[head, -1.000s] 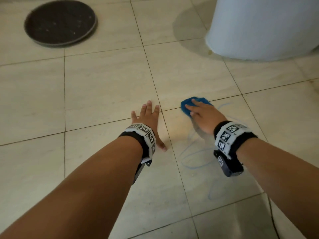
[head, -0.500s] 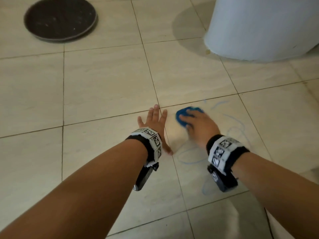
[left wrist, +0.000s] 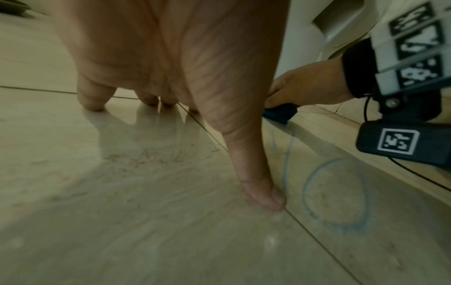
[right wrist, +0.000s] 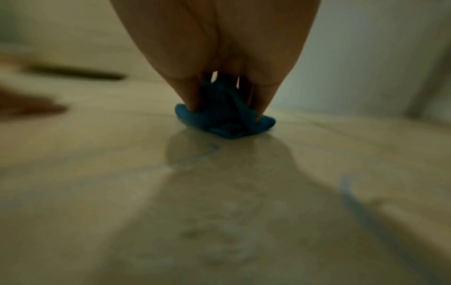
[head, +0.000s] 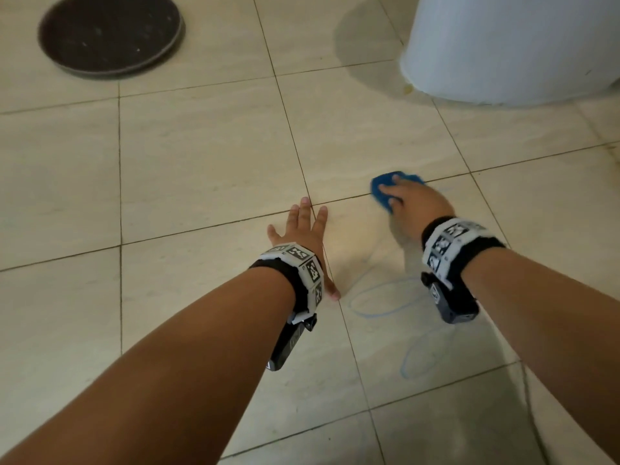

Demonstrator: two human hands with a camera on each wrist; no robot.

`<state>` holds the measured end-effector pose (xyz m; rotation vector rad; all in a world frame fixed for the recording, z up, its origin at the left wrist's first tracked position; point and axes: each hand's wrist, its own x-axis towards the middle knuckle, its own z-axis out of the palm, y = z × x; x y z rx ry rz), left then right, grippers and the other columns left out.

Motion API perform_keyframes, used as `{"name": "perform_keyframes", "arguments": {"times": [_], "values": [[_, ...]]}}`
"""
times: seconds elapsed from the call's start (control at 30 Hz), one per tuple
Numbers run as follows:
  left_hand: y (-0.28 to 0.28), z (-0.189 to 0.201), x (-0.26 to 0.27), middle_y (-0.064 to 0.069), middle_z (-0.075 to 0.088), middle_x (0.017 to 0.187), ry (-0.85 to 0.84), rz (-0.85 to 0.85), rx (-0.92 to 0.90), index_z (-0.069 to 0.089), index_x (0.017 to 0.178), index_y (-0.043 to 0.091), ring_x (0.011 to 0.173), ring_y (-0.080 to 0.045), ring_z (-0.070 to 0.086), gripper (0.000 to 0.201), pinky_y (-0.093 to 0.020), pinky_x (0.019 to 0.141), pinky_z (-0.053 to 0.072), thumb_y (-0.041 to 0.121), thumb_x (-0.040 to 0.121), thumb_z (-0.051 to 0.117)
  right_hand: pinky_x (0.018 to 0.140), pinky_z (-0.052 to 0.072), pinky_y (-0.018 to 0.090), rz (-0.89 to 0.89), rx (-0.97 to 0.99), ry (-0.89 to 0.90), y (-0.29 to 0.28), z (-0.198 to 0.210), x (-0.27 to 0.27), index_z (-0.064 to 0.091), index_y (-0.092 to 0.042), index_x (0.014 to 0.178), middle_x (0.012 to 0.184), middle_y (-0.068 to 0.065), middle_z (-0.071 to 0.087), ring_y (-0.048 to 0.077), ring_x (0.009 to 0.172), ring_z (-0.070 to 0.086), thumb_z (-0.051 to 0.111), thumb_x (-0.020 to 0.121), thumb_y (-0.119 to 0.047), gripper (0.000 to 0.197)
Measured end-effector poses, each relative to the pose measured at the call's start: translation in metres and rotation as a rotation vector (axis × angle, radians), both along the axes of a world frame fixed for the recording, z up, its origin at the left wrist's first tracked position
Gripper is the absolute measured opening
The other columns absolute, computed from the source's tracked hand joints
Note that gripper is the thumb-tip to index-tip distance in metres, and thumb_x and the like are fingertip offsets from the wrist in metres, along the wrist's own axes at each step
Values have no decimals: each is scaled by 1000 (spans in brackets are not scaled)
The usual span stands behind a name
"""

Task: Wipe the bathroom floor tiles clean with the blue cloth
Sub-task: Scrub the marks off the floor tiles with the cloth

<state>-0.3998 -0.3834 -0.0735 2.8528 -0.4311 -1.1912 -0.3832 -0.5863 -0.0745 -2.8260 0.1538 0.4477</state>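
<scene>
The blue cloth (head: pixel 380 193) lies bunched on the beige floor tile (head: pixel 208 156), right at a grout line. My right hand (head: pixel 413 204) covers its near side; in the right wrist view the thumb and fingers come down around the bunched cloth (right wrist: pixel 227 123) and pinch it against the floor. My left hand (head: pixel 306 227) rests flat on the tile to the left, fingers spread, thumb tip (left wrist: pixel 268 200) on the floor, holding nothing. Thin blue looping marks (head: pixel 372 312) run over the tile near my right wrist, also seen as a ring-shaped mark (left wrist: pixel 336 192).
A white rounded fixture base (head: pixel 510 48) stands at the back right, close beyond the cloth. A dark round drain cover (head: pixel 110 35) sits at the back left. A thin dark cable (head: pixel 526 397) trails under my right forearm.
My right hand pulled the cloth towards me and left, then pushed it away again up to the grout line. The left hand has stayed planted on the tile.
</scene>
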Motion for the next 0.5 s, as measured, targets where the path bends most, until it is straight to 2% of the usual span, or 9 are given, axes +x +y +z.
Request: {"name": "perform_keyframes", "arguments": {"times": [0.03,0.07,0.13,0.2,0.23,0.3,0.37,0.43,0.5], "values": [[1,0,0,-6,-37,153,-2,0,-2,-26,148,24,145,-24,-24,153,-62,115,3,56,51,88,112,19,29,-84,9,11,-5,0,3,37,-24,143,157,0,16,22,140,26,34,101,-17,43],[1,1,-1,-6,-37,153,1,-3,-2,-27,148,24,145,-24,-24,153,-62,115,3,56,52,88,112,20,30,-96,-1,34,-2,-1,1,36,-24,143,158,1,15,23,140,25,35,101,-16,44],[1,0,0,-6,-37,153,4,-2,-1,-27,148,23,145,-24,-24,154,-62,115,3,57,51,88,114,20,32,56,-48,43,15,-8,-13,33,-28,145,158,-1,13,22,142,22,35,100,-17,47],[0,-1,1,-6,-37,153,-2,-5,1,-27,148,23,145,-24,-24,154,-62,115,3,57,50,88,114,18,30,198,-24,-48,17,-12,-22,35,-32,143,156,-8,17,17,142,21,36,99,-18,47],[1,-1,1,-6,-37,153,-2,-5,-1,-27,148,23,145,-24,-24,154,-62,115,3,57,51,88,114,16,28,182,-16,-76,7,-10,-19,37,-31,142,155,-9,19,16,142,22,36,99,-17,46],[1,-1,0,-6,-37,153,-2,-6,-6,-27,148,23,145,-24,-24,153,-62,115,3,56,52,88,114,17,29,-28,0,-53,-16,-6,-9,38,-26,143,156,-4,19,19,141,24,37,99,-17,45],[2,0,0,-6,-37,153,-2,-7,-7,-27,148,23,145,-25,-24,153,-62,115,3,56,52,88,115,18,34,-166,-24,13,-17,-5,-11,32,-23,146,158,0,14,23,142,21,40,98,-25,48],[2,-1,0,-6,-37,153,2,-3,-13,-27,148,23,145,-25,-24,153,-62,115,3,56,52,88,115,18,35,-31,-34,26,8,-6,-26,29,-25,146,158,-1,12,21,144,16,43,96,-36,54],[2,-2,1,-6,-38,152,-5,-6,-10,-27,148,23,145,-25,-24,154,-62,115,3,57,51,88,114,22,34,172,-4,8,24,-9,-40,33,-30,144,157,-8,13,14,144,14,43,95,-38,50]]}}
